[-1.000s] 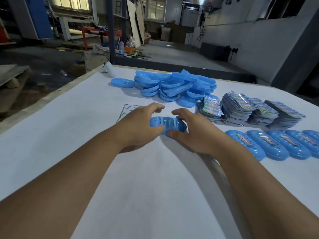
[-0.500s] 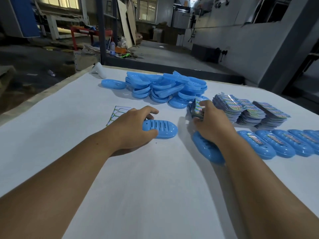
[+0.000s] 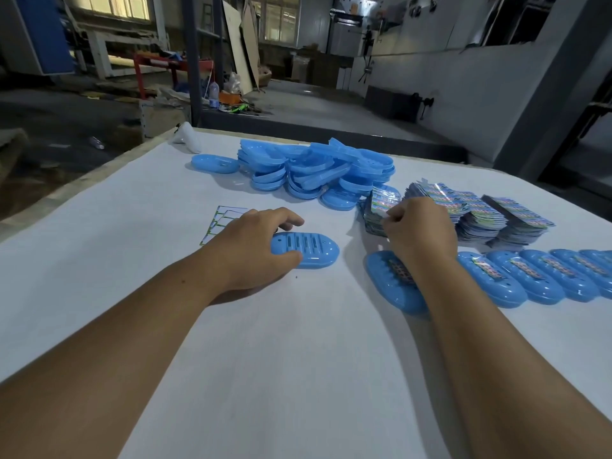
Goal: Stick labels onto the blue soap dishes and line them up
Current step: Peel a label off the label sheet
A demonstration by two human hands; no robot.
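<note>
From where I watch, the left hand [image 3: 251, 250] holds the unlabelled soap dish [image 3: 306, 249] flat on the table [image 3: 298, 359], thumb on the near edge and fingers [image 3: 284, 217] curled over the far edge, so the left end is covered and the slotted top faces up. The dish's long axis runs left to right across my view, and its free rounded end points toward the right hand [image 3: 419, 231]. That hand is at the nearest label stack [image 3: 381, 207], its fingers bent and pinched at the top of the pile; I judge it is picking off one label, though I cannot tell whether a single label is already free. The relation that matters: the dish lies to the left of the right hand and a little nearer to me, with bare table between them. The label should travel leftward and land along the dish's length, over the slots. The row of labelled dishes [image 3: 490, 279] starts just beside the right wrist and runs off to the right, so the finished piece would join its left end. The pile of bare dishes [image 3: 314, 173] sits beyond both hands.
</note>
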